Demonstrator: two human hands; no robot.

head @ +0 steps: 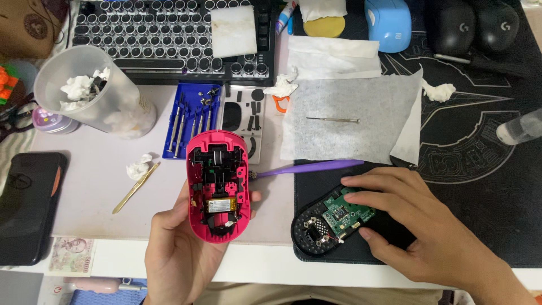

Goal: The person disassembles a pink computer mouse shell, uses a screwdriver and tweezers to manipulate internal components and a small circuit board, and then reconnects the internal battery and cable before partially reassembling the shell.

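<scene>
The left hand (180, 254) was curled about halfway closed around a pink mouse shell (218, 186), cradling it from underneath with the open inside facing up. The thumb lay along the shell's left edge and a fingertip showed past its right edge. Inside the shell sat a small gold battery (221, 205) among black plastic ribs.

The right hand (420, 226) lay mostly flat, fingers loosely spread, pressing down on a black mouse base (316, 226) that rested on the dark desk mat (480, 169). Its fingertips touched the green circuit board (344, 212) seated in that base; it gripped nothing.

Just beyond the fingers of both hands lay a purple tool (307, 168), and farther out a thin screwdriver (333, 119) on a grey sheet (350, 113). Beyond the left hand stood a blue screwdriver tray (192, 118).
</scene>
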